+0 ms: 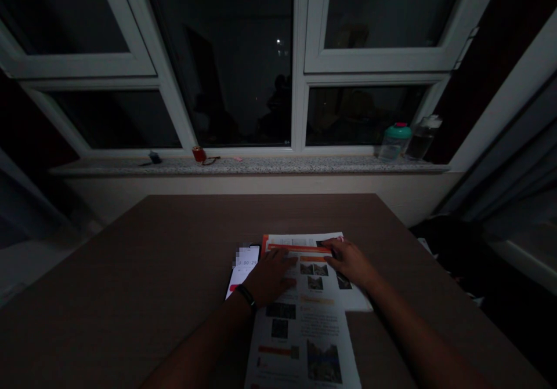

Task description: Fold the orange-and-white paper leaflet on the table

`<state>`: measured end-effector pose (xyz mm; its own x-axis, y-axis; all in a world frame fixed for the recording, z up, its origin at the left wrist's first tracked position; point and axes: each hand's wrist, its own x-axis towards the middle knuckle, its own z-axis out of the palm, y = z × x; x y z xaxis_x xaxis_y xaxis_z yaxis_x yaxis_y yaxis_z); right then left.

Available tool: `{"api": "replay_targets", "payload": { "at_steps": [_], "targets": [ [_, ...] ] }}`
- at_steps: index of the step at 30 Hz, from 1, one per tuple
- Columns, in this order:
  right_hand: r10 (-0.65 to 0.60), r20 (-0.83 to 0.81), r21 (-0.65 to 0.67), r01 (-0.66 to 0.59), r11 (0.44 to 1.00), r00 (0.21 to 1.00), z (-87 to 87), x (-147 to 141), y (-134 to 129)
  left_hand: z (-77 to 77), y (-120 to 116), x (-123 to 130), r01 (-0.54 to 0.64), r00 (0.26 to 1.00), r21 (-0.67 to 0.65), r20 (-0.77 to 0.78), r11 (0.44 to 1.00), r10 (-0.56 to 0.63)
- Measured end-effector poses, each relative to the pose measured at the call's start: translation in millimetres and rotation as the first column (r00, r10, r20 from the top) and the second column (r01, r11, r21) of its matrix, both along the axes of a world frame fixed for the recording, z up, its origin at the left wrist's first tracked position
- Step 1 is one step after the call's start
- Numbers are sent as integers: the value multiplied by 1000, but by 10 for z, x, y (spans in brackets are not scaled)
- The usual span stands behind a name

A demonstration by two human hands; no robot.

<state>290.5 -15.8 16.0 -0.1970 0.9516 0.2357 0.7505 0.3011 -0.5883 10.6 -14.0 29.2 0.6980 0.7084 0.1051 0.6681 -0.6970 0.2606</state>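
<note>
A long printed sheet with photos and orange headings lies on the table, running toward me. Beneath its far end is another printed page, which shows along the top and right. My left hand, with a dark band on the wrist, rests flat on the upper left of the top sheet, fingers spread. At the upper right corner of that sheet is my right hand. Its thumb and index finger are apart and touch the paper; the other fingers are partly hidden. A lit phone showing a timer lies beside my left hand.
The brown table reaches to the wall under a window. On the stone sill stand a teal-lidded bottle, a clear bottle with a white cap, a red item and a small dark bottle. Curtains hang at both sides.
</note>
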Motion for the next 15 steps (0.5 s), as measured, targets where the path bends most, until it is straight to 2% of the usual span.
{"api": "replay_targets", "payload": {
  "at_steps": [4, 8, 15],
  "targets": [
    [14, -1, 2, -14, 1000, 1000, -3, 5, 12, -41, 10, -7, 2, 1000, 17, 1, 1000, -2],
    [31, -12, 0, -31, 1000, 999, 4, 6, 17, -16, -2, 4, -6, 1000, 4, -10, 1000, 6],
    [34, -123, -8, -35, 999, 992, 76, -17, -16, -5, 3, 8, -6, 1000, 5, -14, 1000, 6]
  ]
}}
